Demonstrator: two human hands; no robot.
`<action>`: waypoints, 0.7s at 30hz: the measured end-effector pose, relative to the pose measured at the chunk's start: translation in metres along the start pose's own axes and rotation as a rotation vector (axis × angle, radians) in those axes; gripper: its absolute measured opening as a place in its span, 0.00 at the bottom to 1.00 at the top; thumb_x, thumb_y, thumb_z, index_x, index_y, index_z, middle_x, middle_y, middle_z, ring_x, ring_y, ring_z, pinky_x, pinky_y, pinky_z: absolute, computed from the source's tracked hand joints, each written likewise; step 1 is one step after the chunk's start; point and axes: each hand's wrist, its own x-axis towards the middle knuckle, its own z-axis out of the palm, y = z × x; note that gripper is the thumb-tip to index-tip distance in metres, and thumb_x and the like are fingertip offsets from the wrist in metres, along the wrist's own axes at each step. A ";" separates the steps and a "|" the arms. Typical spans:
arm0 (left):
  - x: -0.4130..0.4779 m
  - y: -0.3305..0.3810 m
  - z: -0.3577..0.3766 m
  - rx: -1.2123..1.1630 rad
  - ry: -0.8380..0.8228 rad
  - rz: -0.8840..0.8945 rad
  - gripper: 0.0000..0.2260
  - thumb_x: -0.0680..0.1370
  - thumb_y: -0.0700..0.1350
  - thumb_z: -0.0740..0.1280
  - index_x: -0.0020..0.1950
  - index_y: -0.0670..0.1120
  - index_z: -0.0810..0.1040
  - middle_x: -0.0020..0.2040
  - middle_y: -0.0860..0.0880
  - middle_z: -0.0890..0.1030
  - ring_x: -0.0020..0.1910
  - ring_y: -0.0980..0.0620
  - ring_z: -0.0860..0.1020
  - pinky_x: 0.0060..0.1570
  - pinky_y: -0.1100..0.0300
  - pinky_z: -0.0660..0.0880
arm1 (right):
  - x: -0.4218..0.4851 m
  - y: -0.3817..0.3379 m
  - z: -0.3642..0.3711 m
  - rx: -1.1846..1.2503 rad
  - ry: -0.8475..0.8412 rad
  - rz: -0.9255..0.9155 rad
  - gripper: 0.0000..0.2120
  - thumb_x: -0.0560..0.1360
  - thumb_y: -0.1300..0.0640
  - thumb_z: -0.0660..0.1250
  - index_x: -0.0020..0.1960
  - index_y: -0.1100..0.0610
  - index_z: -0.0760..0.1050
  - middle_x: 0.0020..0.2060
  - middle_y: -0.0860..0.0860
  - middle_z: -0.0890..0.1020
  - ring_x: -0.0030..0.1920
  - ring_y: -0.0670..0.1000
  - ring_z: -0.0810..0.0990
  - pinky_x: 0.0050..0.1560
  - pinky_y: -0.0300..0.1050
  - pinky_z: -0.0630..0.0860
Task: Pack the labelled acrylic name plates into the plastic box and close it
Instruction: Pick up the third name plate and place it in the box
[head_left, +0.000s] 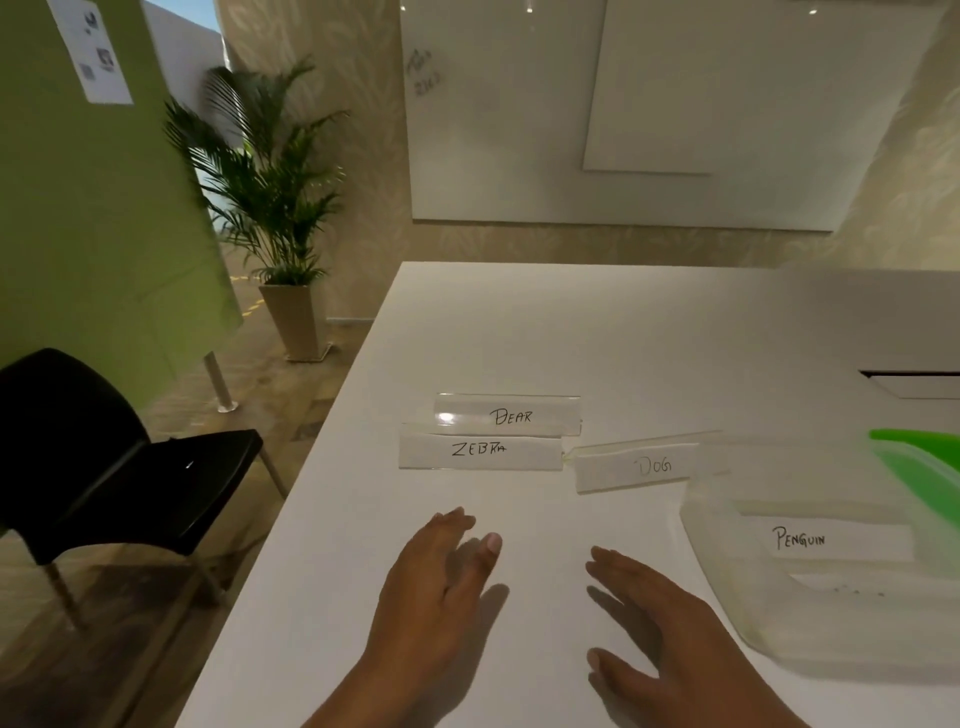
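Clear acrylic plates (480, 452) flat on white table (519, 338); left hand (436, 587), right hand (670, 629) grips slack, empty.

four legible plates (480, 451), one box (727, 603) (open)

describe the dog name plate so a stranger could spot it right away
On the white table, look just past the far left corner of the clear plastic box. The DOG plate lies there slanted, right of the ZEBRA plate; its lettering is the faintest.
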 end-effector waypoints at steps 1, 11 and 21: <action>0.004 0.002 -0.003 -0.050 0.024 -0.014 0.28 0.74 0.70 0.56 0.68 0.57 0.72 0.69 0.60 0.72 0.70 0.60 0.67 0.67 0.62 0.64 | 0.007 -0.006 0.001 0.059 0.015 0.019 0.29 0.66 0.55 0.76 0.64 0.44 0.72 0.65 0.35 0.76 0.66 0.35 0.72 0.62 0.31 0.71; 0.052 -0.002 -0.036 -0.267 0.260 -0.139 0.25 0.74 0.62 0.63 0.66 0.51 0.73 0.66 0.50 0.75 0.61 0.46 0.78 0.62 0.48 0.74 | 0.092 -0.040 -0.005 0.196 0.076 0.226 0.32 0.72 0.51 0.74 0.73 0.47 0.67 0.65 0.42 0.75 0.59 0.38 0.77 0.60 0.47 0.77; 0.091 -0.011 -0.048 -0.246 0.386 -0.213 0.24 0.79 0.56 0.63 0.71 0.46 0.71 0.70 0.46 0.73 0.67 0.49 0.72 0.58 0.60 0.66 | 0.139 -0.035 0.010 0.289 0.087 0.350 0.49 0.59 0.36 0.73 0.75 0.44 0.60 0.72 0.49 0.69 0.68 0.53 0.74 0.66 0.57 0.72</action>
